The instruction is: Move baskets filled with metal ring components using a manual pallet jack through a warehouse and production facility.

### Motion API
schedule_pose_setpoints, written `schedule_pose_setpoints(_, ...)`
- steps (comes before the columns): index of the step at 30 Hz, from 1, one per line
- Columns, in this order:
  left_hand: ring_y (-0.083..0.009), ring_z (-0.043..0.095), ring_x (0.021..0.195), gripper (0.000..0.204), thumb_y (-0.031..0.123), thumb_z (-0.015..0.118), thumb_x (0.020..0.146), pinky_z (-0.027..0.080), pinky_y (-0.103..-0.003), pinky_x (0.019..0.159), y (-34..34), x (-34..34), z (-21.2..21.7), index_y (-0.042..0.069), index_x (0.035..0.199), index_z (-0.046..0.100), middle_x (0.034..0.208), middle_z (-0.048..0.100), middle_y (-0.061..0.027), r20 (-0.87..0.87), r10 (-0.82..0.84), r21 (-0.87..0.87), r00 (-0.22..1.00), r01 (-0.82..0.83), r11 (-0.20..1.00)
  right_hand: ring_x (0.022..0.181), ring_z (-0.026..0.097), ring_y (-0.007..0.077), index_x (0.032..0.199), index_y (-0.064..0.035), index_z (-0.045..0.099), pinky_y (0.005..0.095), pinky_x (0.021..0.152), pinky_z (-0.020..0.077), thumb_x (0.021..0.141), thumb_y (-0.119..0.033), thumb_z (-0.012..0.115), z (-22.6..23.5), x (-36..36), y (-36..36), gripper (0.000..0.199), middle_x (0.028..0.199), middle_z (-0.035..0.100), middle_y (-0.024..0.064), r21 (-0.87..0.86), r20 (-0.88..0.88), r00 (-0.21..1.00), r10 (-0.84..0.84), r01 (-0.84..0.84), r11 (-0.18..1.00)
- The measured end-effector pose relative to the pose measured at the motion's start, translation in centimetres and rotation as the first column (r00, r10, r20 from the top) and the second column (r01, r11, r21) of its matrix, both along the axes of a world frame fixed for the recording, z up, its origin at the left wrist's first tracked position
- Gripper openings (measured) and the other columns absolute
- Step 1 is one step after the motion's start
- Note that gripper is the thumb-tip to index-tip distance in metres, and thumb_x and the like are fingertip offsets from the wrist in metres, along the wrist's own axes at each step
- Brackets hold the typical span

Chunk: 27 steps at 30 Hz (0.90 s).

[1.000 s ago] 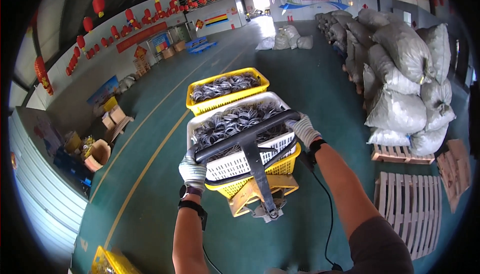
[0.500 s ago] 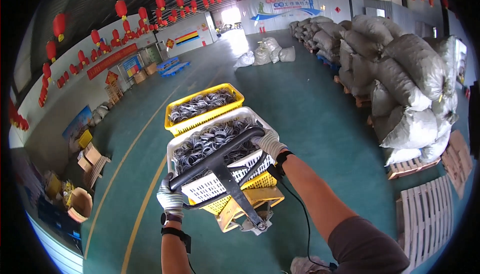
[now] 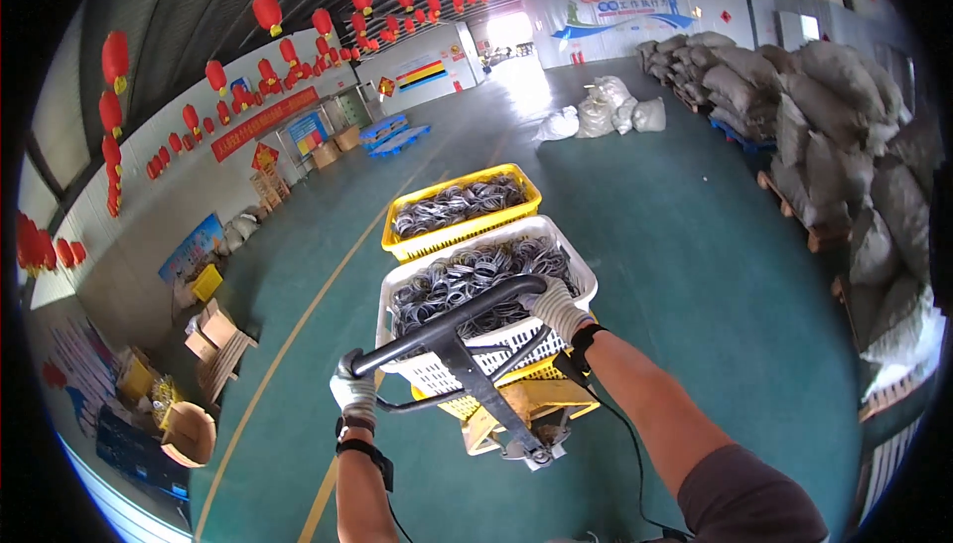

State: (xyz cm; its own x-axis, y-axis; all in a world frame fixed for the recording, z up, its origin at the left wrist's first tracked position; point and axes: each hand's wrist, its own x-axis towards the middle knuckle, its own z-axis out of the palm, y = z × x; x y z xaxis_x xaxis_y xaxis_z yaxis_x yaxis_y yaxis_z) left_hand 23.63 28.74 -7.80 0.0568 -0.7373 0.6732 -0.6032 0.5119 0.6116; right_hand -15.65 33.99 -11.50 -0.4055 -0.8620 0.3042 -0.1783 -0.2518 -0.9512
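Note:
My left hand (image 3: pixel 352 392), in a striped work glove, is closed round the left end of the black pallet jack handle (image 3: pixel 447 323). On the handle's right end, my right hand (image 3: pixel 559 307), gloved alike, is closed too. Beyond the handle, a white plastic crate (image 3: pixel 587 280) full of dark grey rings rests above a yellow crate, whose lower side shows. Farther ahead, another yellow crate (image 3: pixel 534 194) holds similar rings. The jack's yellow body (image 3: pixel 546 394) sits low beneath the load. Black straps circle both wrists, and cables hang from them.
Stacked grey sacks (image 3: pixel 824 96) on pallets line the right side. Pale sacks (image 3: pixel 601 111) stand ahead on the green floor (image 3: pixel 695 325). Blue pallets (image 3: pixel 397 136), cardboard boxes (image 3: pixel 210 330) and a round open container (image 3: pixel 189 434) lie leftward. Yellow lines mark the floor. Red lanterns (image 3: pixel 268 12) hang overhead.
The view has swung left, so walls, sacks and floor lines appear farther right. The nearest right-hand sacks have slid toward the picture's edge. Both hands keep their hold on the handle.

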Motion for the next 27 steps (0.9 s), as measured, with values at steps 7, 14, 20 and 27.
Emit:
schedule_pose_setpoints(7,-0.0128,0.059,0.073,0.020,0.001,0.062,0.074,0.049,-0.027,0.069,-11.1,-6.0,1.7,0.005,0.094,0.065,0.080,0.065,-0.0054,-0.018,-0.106,-0.022,0.994,0.106,0.994,0.064,0.054,0.0093,0.097,-0.0006,0.062,0.0258,0.057,0.0469,0.074,-0.008,0.067,1.5,-4.8,-8.2,0.025,0.077,0.062,0.0021,-0.066,0.099,0.995,0.001,0.006,0.998)
schedule_pose_setpoints(14,-0.0172,0.062,0.070,0.017,0.007,0.065,0.073,0.050,-0.029,0.067,-26.5,-6.8,-3.7,0.009,0.091,0.066,0.078,0.066,-0.0094,-0.027,-0.130,0.128,0.991,0.132,0.983,0.077,0.058,0.0123,0.098,-0.0006,0.060,0.0268,0.070,0.0477,0.073,-0.005,0.066,-0.4,-5.2,-14.1,0.027,0.086,0.064,0.0049,-0.056,0.158,0.983,-0.088,0.097,0.994)
schedule_pose_setpoints(20,-0.0164,0.062,0.067,0.016,0.008,0.066,0.073,0.050,-0.029,0.066,-33.8,-14.3,0.4,0.007,0.089,0.065,0.076,0.066,-0.0100,-0.010,-0.174,0.069,0.985,0.175,0.982,0.076,0.059,0.0143,0.098,-0.0049,0.063,0.0286,0.069,0.0497,0.071,-0.007,0.068,0.6,-12.9,-24.1,0.027,0.083,0.065,0.0046,-0.004,0.051,0.980,-0.192,0.193,0.981)
schedule_pose_setpoints(27,-0.0176,0.062,0.068,0.015,0.011,0.069,0.072,0.051,-0.030,0.066,-39.2,-17.4,0.5,0.008,0.085,0.063,0.075,0.065,-0.0082,0.021,-0.083,0.069,0.996,0.082,0.994,0.079,0.060,0.0168,0.102,-0.0050,0.063,0.0297,0.071,0.0493,0.071,-0.007,0.070,2.6,-15.7,-35.5,0.033,0.091,0.065,0.0039,0.012,0.025,0.977,-0.211,0.211,0.977)
